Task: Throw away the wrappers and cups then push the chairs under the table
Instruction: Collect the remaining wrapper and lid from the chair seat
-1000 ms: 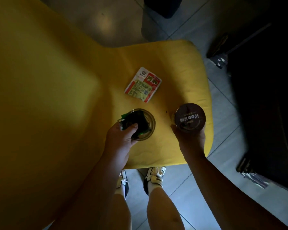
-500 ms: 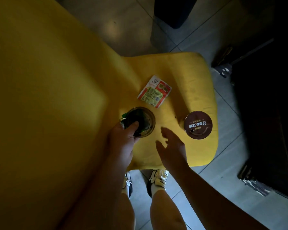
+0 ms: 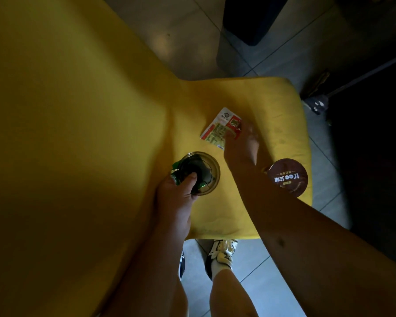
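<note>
A yellow chair point(image 3: 281, 115) fills the view, with its seat in front of me. On the seat, my left hand point(image 3: 177, 200) grips a clear cup point(image 3: 209, 172) with a green wrapper point(image 3: 176, 175) stuffed in it, thumb inside the rim. A red, white and green wrapper point(image 3: 217, 129) lies flat farther back. My right hand point(image 3: 242, 147) reaches onto its near right corner, fingers blurred and touching it. A brown lidded cup point(image 3: 287, 177) stands alone at the seat's right edge.
The chair's tall backrest point(image 3: 66, 133) takes up the left half. Grey floor tiles point(image 3: 272, 289) and my shoes point(image 3: 222, 252) show below the seat. A dark bin-like object point(image 3: 249, 19) stands beyond the chair, and dark furniture point(image 3: 375, 156) lies to the right.
My right hand let go of the brown lidded cup at the seat's right edge, then moved left and forward onto the flat wrapper. My left hand kept hold of the clear cup.
</note>
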